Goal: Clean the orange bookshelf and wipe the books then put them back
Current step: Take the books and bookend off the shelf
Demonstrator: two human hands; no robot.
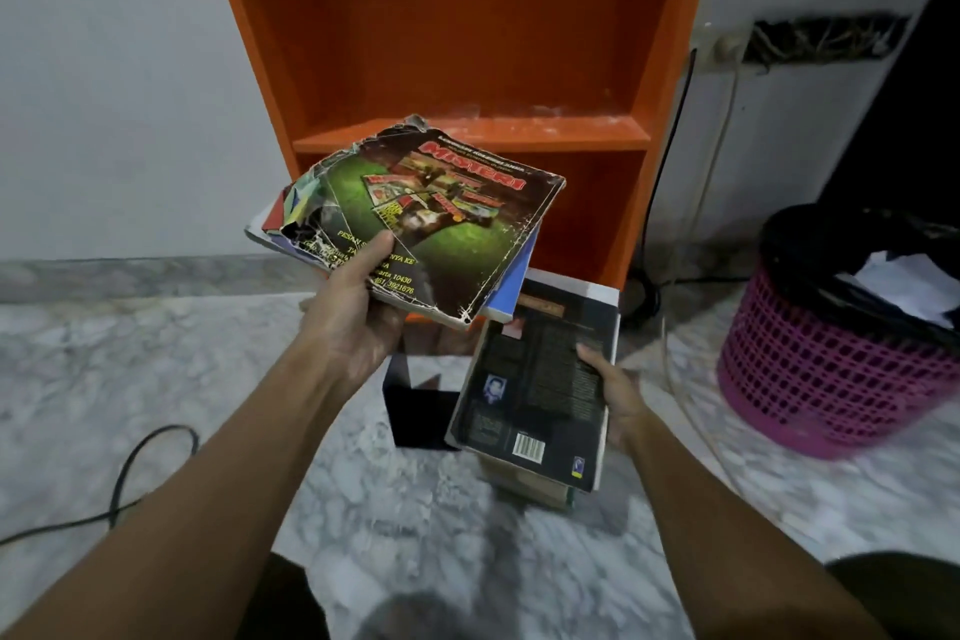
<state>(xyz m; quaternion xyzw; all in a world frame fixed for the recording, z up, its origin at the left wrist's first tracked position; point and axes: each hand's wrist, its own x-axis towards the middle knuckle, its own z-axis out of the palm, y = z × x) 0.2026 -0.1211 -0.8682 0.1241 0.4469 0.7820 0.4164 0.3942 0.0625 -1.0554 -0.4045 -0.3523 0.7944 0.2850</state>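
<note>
Front of the shelf (470,133): left hand (353,312) grips magazines (441,203), right hand (621,395) pinches a book (540,379). Unloading, I reckon; park both, wipe next.

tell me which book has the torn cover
The green MISTERI book that the left hand holds: its cover is ripped and frayed at the corner. The black book in the right hand looks intact.

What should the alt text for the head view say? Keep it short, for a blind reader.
The left hand holds a stack of tattered magazines in front of an orange bookshelf, while the right hand grips a black paperback atop a book pile. A pink basket stands at right.
</note>
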